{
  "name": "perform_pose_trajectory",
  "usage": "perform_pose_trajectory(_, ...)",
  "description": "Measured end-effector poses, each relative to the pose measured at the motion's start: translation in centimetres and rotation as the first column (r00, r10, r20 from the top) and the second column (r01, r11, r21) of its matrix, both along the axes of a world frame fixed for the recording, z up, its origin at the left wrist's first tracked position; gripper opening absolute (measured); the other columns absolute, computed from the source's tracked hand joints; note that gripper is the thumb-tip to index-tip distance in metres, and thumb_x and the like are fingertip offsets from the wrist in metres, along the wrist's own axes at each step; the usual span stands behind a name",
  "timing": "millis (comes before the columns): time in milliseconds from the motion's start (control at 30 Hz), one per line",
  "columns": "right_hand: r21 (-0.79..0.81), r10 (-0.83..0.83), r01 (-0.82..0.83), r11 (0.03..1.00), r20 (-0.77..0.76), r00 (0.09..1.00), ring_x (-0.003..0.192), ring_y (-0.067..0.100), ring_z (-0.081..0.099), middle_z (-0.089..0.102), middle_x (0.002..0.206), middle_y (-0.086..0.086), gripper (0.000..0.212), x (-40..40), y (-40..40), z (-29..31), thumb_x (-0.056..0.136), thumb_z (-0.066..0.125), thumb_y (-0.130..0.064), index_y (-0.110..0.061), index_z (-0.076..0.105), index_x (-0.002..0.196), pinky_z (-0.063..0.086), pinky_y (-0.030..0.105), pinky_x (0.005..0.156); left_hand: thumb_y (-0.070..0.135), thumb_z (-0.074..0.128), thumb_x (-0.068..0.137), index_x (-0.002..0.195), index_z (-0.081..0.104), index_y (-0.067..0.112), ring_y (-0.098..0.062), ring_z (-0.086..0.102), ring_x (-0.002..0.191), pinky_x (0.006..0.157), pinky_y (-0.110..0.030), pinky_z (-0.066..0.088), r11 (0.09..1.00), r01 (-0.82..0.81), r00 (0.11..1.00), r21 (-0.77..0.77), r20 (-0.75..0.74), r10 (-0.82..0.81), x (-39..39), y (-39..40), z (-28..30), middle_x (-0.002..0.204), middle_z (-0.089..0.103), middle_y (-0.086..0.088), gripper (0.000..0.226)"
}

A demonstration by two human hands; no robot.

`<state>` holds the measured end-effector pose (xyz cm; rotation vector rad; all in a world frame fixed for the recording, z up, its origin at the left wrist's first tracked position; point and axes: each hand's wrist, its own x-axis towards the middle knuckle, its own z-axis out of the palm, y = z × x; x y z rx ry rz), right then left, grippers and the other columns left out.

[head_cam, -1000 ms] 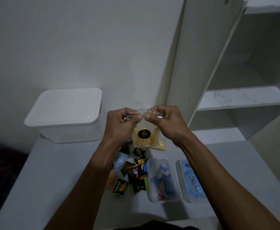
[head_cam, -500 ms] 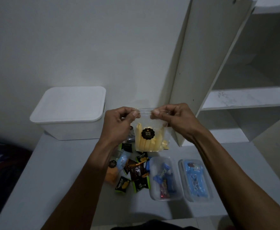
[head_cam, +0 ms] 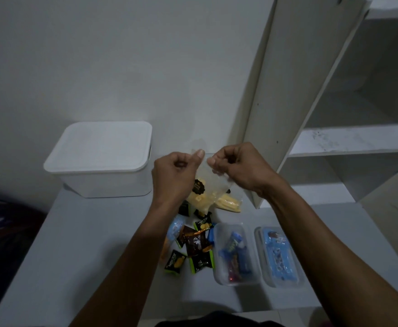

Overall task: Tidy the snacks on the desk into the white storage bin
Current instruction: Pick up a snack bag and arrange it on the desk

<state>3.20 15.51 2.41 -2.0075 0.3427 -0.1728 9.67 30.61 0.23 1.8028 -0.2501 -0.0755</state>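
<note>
Above the desk I hold a clear bag of yellow snack sticks with a black round label. My left hand pinches its top edge on the left and my right hand pinches the top on the right. The white storage bin stands at the back left with its lid on. Below the bag lie several small wrapped snacks in black, green and brown. To their right sit two clear tubs, one with mixed sweets and one with blue packets.
A white shelf unit rises at the right, and its tall side panel stands just behind my right hand. The grey desk ends at the left beside a dark cloth-covered area.
My hands have come closer together at the bag's top, and the bag now hangs twisted and tilted rather than flat and facing me.
</note>
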Motion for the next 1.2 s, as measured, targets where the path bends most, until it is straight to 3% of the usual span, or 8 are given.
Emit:
perform_pose_trajectory(233,-0.007,-0.049,0.049,0.999,0.032,0.998,0.065,0.01,0.06,0.071,0.075,0.002,0.014,0.4,1.7,-1.3,0.094,0.064,-0.016,-0.012,0.074,0.086,0.051,0.025,0.059,0.025,0.067,0.09,0.075,0.074,0.012,-0.015,0.071,0.069,0.069,-0.029,0.057,1.0,0.002,0.994,0.004,-0.111,-0.002,-0.2,-0.5,-0.4,0.068,0.073,-0.001,0.021)
perform_pose_trajectory(400,-0.025,-0.085,0.086,0.996,0.023,0.996,0.075,0.018,0.069,0.073,0.077,0.001,0.011,-0.4,1.7,-2.4,0.092,0.066,-0.018,-0.014,0.074,0.087,0.058,0.032,0.071,0.025,0.066,0.092,0.077,0.073,0.008,-0.012,0.068,0.068,0.059,-0.011,0.049,0.998,-0.055,0.981,-0.034,-0.188,0.047,0.0,-0.5,0.0,0.069,0.072,-0.004,0.024)
perform_pose_trajectory(567,-0.118,-0.093,0.097,0.988,0.039,0.995,0.076,0.014,0.068,0.072,0.078,-0.002,0.014,-0.4,1.9,-3.1,0.094,0.063,-0.021,-0.013,0.071,0.086,0.055,0.027,0.072,0.027,0.068,0.089,0.073,0.072,0.01,-0.015,0.062,0.061,0.074,-0.038,0.056,1.0,-0.005,0.973,-0.028,-0.232,-0.001,0.2,-0.2,-0.5,0.064,0.069,-0.002,0.023)
perform_pose_trajectory(700,-0.231,-0.052,0.057,0.971,0.027,0.998,0.071,0.013,0.065,0.07,0.076,-0.002,0.016,-0.2,2.0,-3.0,0.095,0.061,-0.02,-0.013,0.069,0.083,0.051,0.023,0.066,0.024,0.068,0.088,0.07,0.073,0.013,-0.02,0.068,0.07,0.072,-0.036,0.056,0.999,0.028,0.97,0.04,-0.241,-0.018,-0.5,-0.5,-0.7,0.069,0.071,-0.004,0.022)
perform_pose_trajectory(867,-0.16,-0.118,0.117,0.98,0.004,0.993,0.069,0.006,0.066,0.07,0.075,-0.008,0.011,-0.6,1.7,-3.2,0.093,0.064,-0.021,-0.017,0.072,0.087,0.052,0.019,0.064,0.02,0.066,0.092,0.079,0.072,0.007,-0.01,0.062,0.063,0.051,-0.015,0.046,0.999,-0.013,0.935,-0.035,-0.354,-0.001,-0.7,-0.5,-0.4,0.068,0.069,-0.003,0.019)
perform_pose_trajectory(1000,-0.114,-0.125,0.13,0.985,0.042,0.991,0.076,0.006,0.066,0.071,0.084,-0.01,0.02,-1.2,2.3,-3.7,0.089,0.067,-0.042,-0.023,0.072,0.093,0.055,0.025,0.069,0.019,0.065,0.091,0.078,0.071,0.006,-0.01,0.06,0.06,0.041,-0.014,0.043,0.992,-0.08,0.902,-0.1,-0.431,0.029,-0.3,-0.1,-0.4,0.07,0.068,-0.005,0.019)
perform_pose_trajectory(1067,-0.148,-0.118,0.128,0.981,0.078,0.99,0.079,0.004,0.064,0.07,0.092,-0.013,0.032,-1.5,3.1,-4.4,0.082,0.069,-0.052,-0.024,0.072,0.098,0.053,0.021,0.068,0.02,0.067,0.089,0.076,0.071,0.008,-0.012,0.062,0.06,0.045,-0.018,0.045,0.985,-0.115,0.881,-0.132,-0.472,0.04,0.0,0.1,-0.5,0.069,0.07,-0.006,0.019)
perform_pose_trajectory(1200,-0.072,-0.294,0.323,0.944,0.265,0.918,0.076,0.002,0.064,0.072,0.081,-0.012,0.01,-0.9,4.8,-5.8,0.087,0.073,-0.032,-0.023,0.075,0.084,0.049,0.017,0.065,0.023,0.068,0.089,0.081,0.073,0.009,-0.009,0.062,0.063,0.061,-0.024,0.046,0.983,-0.113,0.877,-0.144,-0.48,0.03,0.3,0.8,-0.4,0.069,0.072,0.001,0.017)
